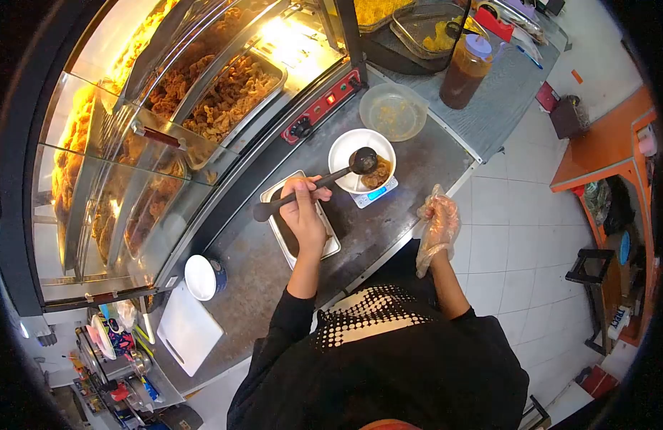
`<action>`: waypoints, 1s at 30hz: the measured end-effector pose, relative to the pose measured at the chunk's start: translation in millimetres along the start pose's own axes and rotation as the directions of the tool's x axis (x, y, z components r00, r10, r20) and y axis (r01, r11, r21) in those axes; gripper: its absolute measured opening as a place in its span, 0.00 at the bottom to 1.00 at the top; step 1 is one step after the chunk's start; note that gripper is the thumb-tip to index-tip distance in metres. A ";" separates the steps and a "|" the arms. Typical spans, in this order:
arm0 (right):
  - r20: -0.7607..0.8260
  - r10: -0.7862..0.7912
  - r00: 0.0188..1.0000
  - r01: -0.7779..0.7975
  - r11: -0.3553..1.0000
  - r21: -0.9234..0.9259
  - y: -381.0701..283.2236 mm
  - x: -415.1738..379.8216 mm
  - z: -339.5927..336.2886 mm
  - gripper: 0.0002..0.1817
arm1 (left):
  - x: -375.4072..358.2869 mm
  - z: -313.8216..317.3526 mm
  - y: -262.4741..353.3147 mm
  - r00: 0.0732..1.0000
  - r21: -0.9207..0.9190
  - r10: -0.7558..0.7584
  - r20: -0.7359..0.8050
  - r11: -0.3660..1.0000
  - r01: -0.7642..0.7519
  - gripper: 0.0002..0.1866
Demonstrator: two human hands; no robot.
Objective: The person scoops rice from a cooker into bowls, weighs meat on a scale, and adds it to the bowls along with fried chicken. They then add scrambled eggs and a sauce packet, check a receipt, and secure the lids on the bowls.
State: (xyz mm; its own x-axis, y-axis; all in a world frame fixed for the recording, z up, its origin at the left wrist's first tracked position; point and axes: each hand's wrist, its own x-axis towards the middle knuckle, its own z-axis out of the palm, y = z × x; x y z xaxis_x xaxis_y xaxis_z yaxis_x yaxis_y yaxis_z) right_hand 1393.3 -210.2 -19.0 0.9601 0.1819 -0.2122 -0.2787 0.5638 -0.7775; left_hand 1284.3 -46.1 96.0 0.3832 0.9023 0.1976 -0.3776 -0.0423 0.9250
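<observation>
My left hand is closed around the handle of a black ladle. The ladle's head is over a white bowl, which holds some brown, saucy food. Under the bowl sits a small digital scale with a lit blue display. A rectangular metal tray with dark contents lies partly beneath my left hand. My right hand, in a clear plastic glove, is held beside the counter's edge with its fingers curled in; nothing shows in it.
A heated glass display case with fried food lines the far left. Behind the bowl are a clear plastic container and a lidded jar of brown sauce. A white tub and white cutting board lie at the left. Orange shelving stands right.
</observation>
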 end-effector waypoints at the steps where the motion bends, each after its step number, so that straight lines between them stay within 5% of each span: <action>1: 0.007 0.008 1.000 -0.008 1.000 0.024 -0.8 -2.1 2.9 0.03 | -0.9 -0.7 -1.7 0.999 0.010 0.042 0.034 0.999 -0.043 0.12; 12: 0.087 0.006 0.996 -0.009 1.000 0.028 13.9 -0.7 -1.8 0.04 | -16.7 -4.5 -28.8 0.935 0.214 0.294 0.198 0.918 -0.334 0.12; 15: 0.075 0.026 0.997 -0.027 1.000 0.008 13.2 -1.6 1.3 0.03 | -15.5 -6.7 -35.0 0.987 0.174 -0.012 0.160 0.985 -0.017 0.11; 16: 0.085 0.040 0.996 -0.041 0.999 0.012 11.2 -3.0 3.9 0.04 | -16.4 -8.2 -32.8 0.995 0.053 -0.097 0.032 0.994 0.095 0.10; 19: 0.108 0.034 0.994 -0.030 0.999 -0.039 11.7 -8.6 11.7 0.04 | -11.9 -33.3 -9.6 0.952 -0.180 -0.139 -0.272 0.979 0.091 0.11; 23: 0.311 0.086 0.946 -0.086 0.996 -0.015 17.8 -32.2 29.1 0.05 | -27.4 -103.3 9.7 0.936 -0.048 0.162 -0.313 0.981 -0.186 0.10; 24: 0.409 0.070 0.910 -0.003 0.987 -0.164 21.7 -38.6 28.7 0.06 | -36.2 -115.0 14.0 0.927 0.002 0.211 -0.310 0.975 -0.221 0.10; 27: 0.565 0.202 0.800 -0.001 0.942 -0.337 35.3 -58.4 51.2 0.06 | -63.0 -125.2 22.5 0.998 0.460 0.064 0.019 0.886 -0.066 0.08; 29: 0.613 0.182 0.769 0.207 0.837 -0.507 52.5 -66.0 60.4 0.12 | -70.2 -129.5 19.7 0.959 0.653 0.077 0.272 0.718 -0.242 0.05; 30: 0.575 0.280 0.768 0.120 0.820 -0.559 54.7 -69.1 62.4 0.13 | -71.4 -129.4 18.5 0.917 0.711 0.054 0.395 0.614 -0.342 0.05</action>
State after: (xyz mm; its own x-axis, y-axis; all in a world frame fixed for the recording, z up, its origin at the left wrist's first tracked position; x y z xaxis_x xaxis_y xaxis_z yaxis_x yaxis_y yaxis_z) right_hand 1310.3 -141.7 -9.9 0.6471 0.7614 -0.0403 -0.1015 0.0335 -0.9943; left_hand 1140.9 -55.7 57.0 0.6638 0.6558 0.3596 0.2360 -0.6399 0.7314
